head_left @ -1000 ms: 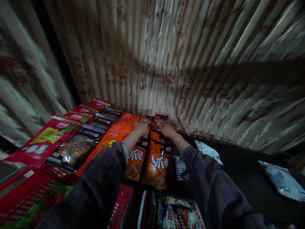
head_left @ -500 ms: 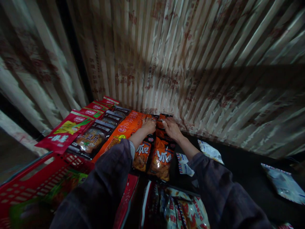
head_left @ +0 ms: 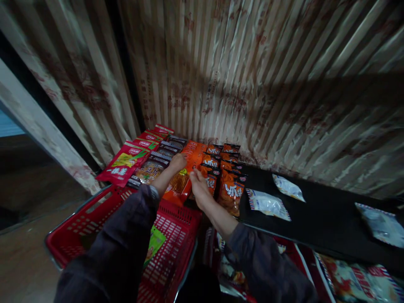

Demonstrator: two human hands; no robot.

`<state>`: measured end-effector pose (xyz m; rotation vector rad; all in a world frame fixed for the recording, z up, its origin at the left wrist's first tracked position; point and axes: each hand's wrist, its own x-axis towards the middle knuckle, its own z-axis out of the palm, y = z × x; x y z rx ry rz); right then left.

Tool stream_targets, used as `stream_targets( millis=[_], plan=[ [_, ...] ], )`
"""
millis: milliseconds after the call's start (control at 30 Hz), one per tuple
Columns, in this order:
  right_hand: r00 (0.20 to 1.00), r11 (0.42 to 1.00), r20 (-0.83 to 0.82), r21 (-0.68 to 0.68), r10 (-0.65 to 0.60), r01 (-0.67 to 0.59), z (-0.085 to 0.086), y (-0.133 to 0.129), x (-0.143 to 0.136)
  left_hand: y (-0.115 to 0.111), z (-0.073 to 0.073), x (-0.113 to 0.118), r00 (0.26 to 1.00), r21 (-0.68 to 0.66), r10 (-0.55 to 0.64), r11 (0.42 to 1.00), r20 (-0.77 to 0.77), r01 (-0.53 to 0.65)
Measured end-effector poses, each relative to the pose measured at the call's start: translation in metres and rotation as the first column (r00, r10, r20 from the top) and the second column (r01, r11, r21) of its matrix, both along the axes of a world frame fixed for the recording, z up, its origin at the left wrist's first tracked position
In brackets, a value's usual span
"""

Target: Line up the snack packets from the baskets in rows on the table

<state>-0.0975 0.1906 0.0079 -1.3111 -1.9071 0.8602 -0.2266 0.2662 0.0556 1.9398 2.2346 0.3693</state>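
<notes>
On the black shelf, snack packets lie in overlapping rows. My left hand [head_left: 177,163] has its fingers curled at the left edge of the orange packets [head_left: 179,184], beside the dark packets [head_left: 148,169]. The right hand [head_left: 199,187] touches the right edge of the same orange packets, thumb up, its fingertips partly hidden. To its right stand rows of black-and-orange packets [head_left: 232,191]. Red packets [head_left: 124,162] form the leftmost row.
A red basket [head_left: 186,215] with a green packet [head_left: 155,244] inside is below the shelf's left part. White packets [head_left: 269,205] lie on the black shelf [head_left: 328,223] at right. More packets [head_left: 362,275] sit lower right. A striped curtain [head_left: 233,84] hangs behind.
Both hands have moved left from the black-and-orange packets to the orange packets. The view has shifted, and more of the red basket shows.
</notes>
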Motion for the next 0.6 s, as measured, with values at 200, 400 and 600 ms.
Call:
stream_targets(
  millis=[200,400,600],
  plan=[
    [0.987,0.958,-0.076,-0.263,-0.14,0.115,-0.002,-0.038,-0.034,-0.035,-0.022,-0.011,1.0,0.017,0.006,1.0,0.001,-0.006],
    [0.977,0.941,-0.044,-0.282,-0.209,0.188,0.0,-0.03,-0.043,-0.043,-0.034,-0.008,1.0,0.048,-0.012,0.999,0.003,0.012],
    [0.966,0.916,-0.006,-0.319,-0.259,0.244,0.002,-0.025,-0.048,-0.037,-0.045,-0.008,1.0,0.073,-0.016,0.997,0.013,0.015]
  ],
)
